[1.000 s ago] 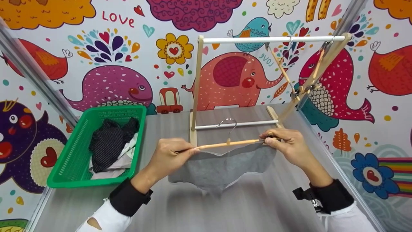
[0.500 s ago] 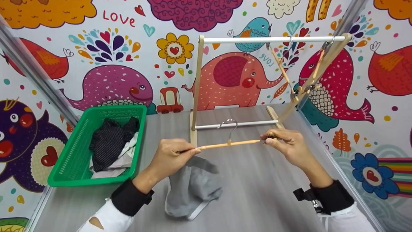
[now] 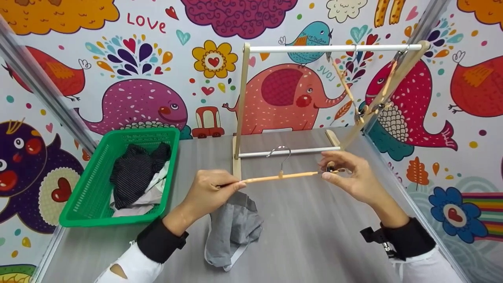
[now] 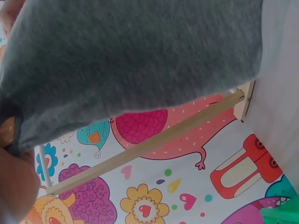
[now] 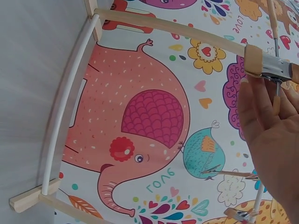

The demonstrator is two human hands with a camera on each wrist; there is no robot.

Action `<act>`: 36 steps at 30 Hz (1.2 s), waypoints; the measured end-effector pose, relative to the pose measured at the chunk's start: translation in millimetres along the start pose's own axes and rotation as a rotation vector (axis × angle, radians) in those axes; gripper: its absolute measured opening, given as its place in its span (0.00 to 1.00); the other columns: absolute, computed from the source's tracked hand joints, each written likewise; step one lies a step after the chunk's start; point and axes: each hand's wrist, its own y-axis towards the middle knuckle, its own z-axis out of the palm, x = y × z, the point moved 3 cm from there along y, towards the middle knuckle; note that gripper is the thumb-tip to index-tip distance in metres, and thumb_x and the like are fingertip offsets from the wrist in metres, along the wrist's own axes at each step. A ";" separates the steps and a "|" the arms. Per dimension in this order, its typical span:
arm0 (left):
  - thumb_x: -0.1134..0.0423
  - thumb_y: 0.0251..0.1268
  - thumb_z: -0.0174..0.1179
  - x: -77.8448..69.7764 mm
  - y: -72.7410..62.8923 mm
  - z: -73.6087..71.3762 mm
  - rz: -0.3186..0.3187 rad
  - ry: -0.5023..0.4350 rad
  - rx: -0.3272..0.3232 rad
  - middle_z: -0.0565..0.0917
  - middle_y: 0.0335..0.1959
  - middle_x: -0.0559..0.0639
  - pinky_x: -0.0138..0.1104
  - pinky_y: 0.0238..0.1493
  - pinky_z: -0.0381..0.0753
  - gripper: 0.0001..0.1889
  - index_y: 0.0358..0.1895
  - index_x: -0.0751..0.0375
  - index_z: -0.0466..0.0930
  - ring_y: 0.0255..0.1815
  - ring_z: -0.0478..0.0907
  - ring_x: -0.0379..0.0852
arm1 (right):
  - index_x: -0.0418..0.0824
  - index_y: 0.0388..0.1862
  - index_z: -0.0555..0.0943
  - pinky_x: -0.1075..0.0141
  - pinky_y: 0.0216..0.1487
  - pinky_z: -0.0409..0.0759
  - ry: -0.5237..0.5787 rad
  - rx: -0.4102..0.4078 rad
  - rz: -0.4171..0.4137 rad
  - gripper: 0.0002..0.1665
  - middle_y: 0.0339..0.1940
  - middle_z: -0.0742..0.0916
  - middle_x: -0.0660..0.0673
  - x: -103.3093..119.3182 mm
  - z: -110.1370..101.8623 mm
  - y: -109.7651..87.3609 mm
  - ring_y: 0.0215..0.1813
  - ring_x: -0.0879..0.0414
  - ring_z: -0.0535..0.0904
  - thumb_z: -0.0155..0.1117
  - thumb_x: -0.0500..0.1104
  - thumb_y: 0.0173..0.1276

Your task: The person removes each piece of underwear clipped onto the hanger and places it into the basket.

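Note:
My left hand (image 3: 210,190) pinches the left end of a clip hanger (image 3: 267,178), a thin wooden bar with a metal hook (image 3: 283,151) standing up from its middle. A grey garment (image 3: 235,226) with pale edging hangs bunched below that hand. Its grey cloth (image 4: 140,56) fills the top of the left wrist view. Around the hanger's right end, my right hand (image 3: 351,173) has its fingers spread loosely apart. The hanger's right clip (image 5: 268,65), wood and metal, has no cloth in it and lies against the right fingers (image 5: 261,105) in the right wrist view.
A green basket (image 3: 171,188) at left holds a dark striped garment (image 3: 133,177) and paler clothes (image 3: 151,196). Behind the hands stands a wooden rack with a white top rail (image 3: 298,49) and a lower rail (image 3: 290,151). More clip hangers (image 3: 346,84) hang at its right end.
The grey garment's right side has dropped from the right clip, and the cloth swung left below my left hand. My right fingers have since loosened. The hanger has stayed nearly in place.

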 end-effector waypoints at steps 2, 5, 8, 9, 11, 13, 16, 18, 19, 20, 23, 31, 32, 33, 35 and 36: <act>0.70 0.59 0.77 -0.4 0.0 0.0 0.003 0.002 0.001 0.86 0.23 0.49 0.26 0.19 0.73 0.03 0.33 0.64 0.92 0.18 0.75 0.42 | 0.33 0.60 0.83 0.70 0.45 0.84 -0.034 0.008 -0.013 0.29 0.45 0.91 0.47 2.7 1.2 0.7 0.44 0.55 0.86 0.73 0.21 0.58; 0.70 0.59 0.77 -0.7 -0.1 0.2 0.006 0.001 0.001 0.86 0.23 0.49 0.27 0.20 0.74 0.03 0.33 0.64 0.92 0.19 0.75 0.42 | 0.33 0.57 0.85 0.70 0.45 0.84 -0.073 0.020 -0.039 0.28 0.45 0.90 0.46 6.1 4.3 2.6 0.44 0.55 0.86 0.76 0.22 0.56; 0.69 0.61 0.76 -0.8 -0.8 0.2 0.002 -0.002 0.002 0.86 0.23 0.49 0.27 0.20 0.73 0.03 0.32 0.65 0.92 0.18 0.75 0.42 | 0.34 0.54 0.86 0.71 0.45 0.83 -0.125 0.036 -0.076 0.26 0.44 0.90 0.45 7.7 7.9 4.9 0.44 0.53 0.85 0.79 0.24 0.54; 0.69 0.61 0.76 -1.0 -1.0 0.3 0.000 -0.002 0.003 0.86 0.23 0.49 0.27 0.19 0.73 0.03 0.32 0.65 0.92 0.18 0.75 0.42 | 0.35 0.53 0.87 0.71 0.44 0.83 -0.142 0.041 -0.088 0.26 0.43 0.89 0.45 7.9 9.0 5.6 0.44 0.53 0.84 0.79 0.25 0.54; 0.68 0.61 0.76 -1.2 -1.3 0.5 -0.004 0.000 0.004 0.86 0.23 0.48 0.26 0.19 0.72 0.03 0.32 0.65 0.92 0.18 0.74 0.42 | 0.36 0.52 0.88 0.71 0.43 0.82 -0.177 0.049 -0.121 0.25 0.42 0.89 0.46 8.3 10.8 7.1 0.42 0.51 0.84 0.81 0.26 0.53; 0.69 0.61 0.76 -1.6 -1.3 1.3 -0.007 0.001 0.006 0.86 0.22 0.48 0.26 0.19 0.71 0.03 0.32 0.64 0.92 0.18 0.73 0.42 | 0.37 0.50 0.89 0.71 0.41 0.81 -0.200 0.054 -0.155 0.24 0.40 0.90 0.46 8.6 12.2 8.5 0.41 0.50 0.83 0.81 0.27 0.53; 0.70 0.60 0.76 -2.2 -0.8 3.1 0.002 -0.010 0.003 0.85 0.22 0.48 0.27 0.18 0.69 0.02 0.32 0.64 0.92 0.17 0.72 0.42 | 0.38 0.45 0.91 0.71 0.39 0.77 -0.228 0.052 -0.204 0.21 0.37 0.90 0.47 8.1 14.5 9.9 0.37 0.51 0.82 0.83 0.28 0.51; 0.69 0.60 0.76 -2.5 -0.4 4.6 0.006 -0.021 0.003 0.86 0.22 0.48 0.26 0.18 0.68 0.02 0.32 0.64 0.92 0.17 0.72 0.42 | 0.39 0.43 0.91 0.70 0.36 0.75 -0.237 0.054 -0.216 0.19 0.35 0.90 0.48 7.2 15.9 10.2 0.35 0.52 0.81 0.84 0.29 0.50; 0.70 0.60 0.76 -2.7 -0.1 5.3 0.009 -0.024 0.002 0.86 0.22 0.48 0.27 0.18 0.68 0.02 0.32 0.64 0.92 0.17 0.72 0.42 | 0.40 0.42 0.91 0.70 0.35 0.75 -0.246 0.055 -0.223 0.19 0.34 0.89 0.48 6.7 16.7 10.3 0.34 0.53 0.81 0.84 0.30 0.50; 0.69 0.61 0.76 -2.8 0.1 5.9 0.011 -0.026 0.001 0.86 0.22 0.48 0.27 0.18 0.67 0.02 0.32 0.64 0.92 0.17 0.72 0.42 | 0.40 0.41 0.92 0.71 0.34 0.75 -0.249 0.058 -0.222 0.18 0.33 0.89 0.49 6.1 17.2 10.3 0.34 0.54 0.81 0.85 0.30 0.50; 0.70 0.60 0.76 -2.7 0.7 7.6 0.016 -0.027 -0.002 0.87 0.23 0.48 0.27 0.18 0.68 0.02 0.32 0.64 0.92 0.18 0.73 0.41 | 0.41 0.39 0.92 0.71 0.31 0.75 -0.255 0.066 -0.224 0.17 0.32 0.89 0.49 4.9 18.3 10.5 0.31 0.54 0.80 0.86 0.31 0.49; 0.77 0.54 0.76 -2.5 2.4 11.8 0.023 -0.053 0.004 0.87 0.24 0.50 0.27 0.19 0.71 0.06 0.33 0.65 0.93 0.18 0.75 0.42 | 0.39 0.35 0.92 0.70 0.25 0.72 -0.221 0.085 -0.229 0.12 0.25 0.86 0.51 2.5 17.9 9.3 0.26 0.57 0.76 0.85 0.30 0.51; 0.77 0.55 0.76 -2.5 2.5 12.2 0.023 -0.054 0.005 0.87 0.24 0.50 0.27 0.19 0.71 0.06 0.33 0.65 0.93 0.18 0.75 0.43 | 0.38 0.34 0.92 0.71 0.24 0.72 -0.215 0.090 -0.236 0.12 0.25 0.86 0.51 2.1 17.9 8.9 0.25 0.57 0.76 0.84 0.29 0.51; 0.76 0.55 0.76 -2.3 2.6 12.5 0.021 -0.055 0.007 0.87 0.24 0.50 0.27 0.19 0.71 0.05 0.33 0.65 0.93 0.18 0.75 0.43 | 0.38 0.34 0.92 0.71 0.24 0.72 -0.212 0.094 -0.246 0.11 0.24 0.85 0.51 1.8 17.8 8.6 0.25 0.58 0.76 0.84 0.29 0.52; 0.74 0.58 0.76 -2.1 2.6 12.9 0.016 -0.054 0.011 0.87 0.24 0.49 0.27 0.19 0.70 0.03 0.33 0.65 0.93 0.18 0.74 0.43 | 0.37 0.32 0.92 0.72 0.24 0.72 -0.203 0.097 -0.267 0.11 0.24 0.85 0.50 1.0 17.7 7.8 0.25 0.58 0.75 0.83 0.27 0.51; 0.73 0.59 0.76 -2.0 2.7 13.0 0.013 -0.058 0.013 0.87 0.24 0.49 0.27 0.19 0.70 0.02 0.33 0.65 0.93 0.18 0.74 0.43 | 0.38 0.32 0.92 0.72 0.24 0.72 -0.205 0.097 -0.277 0.11 0.24 0.85 0.50 0.9 17.7 7.4 0.24 0.58 0.75 0.83 0.27 0.51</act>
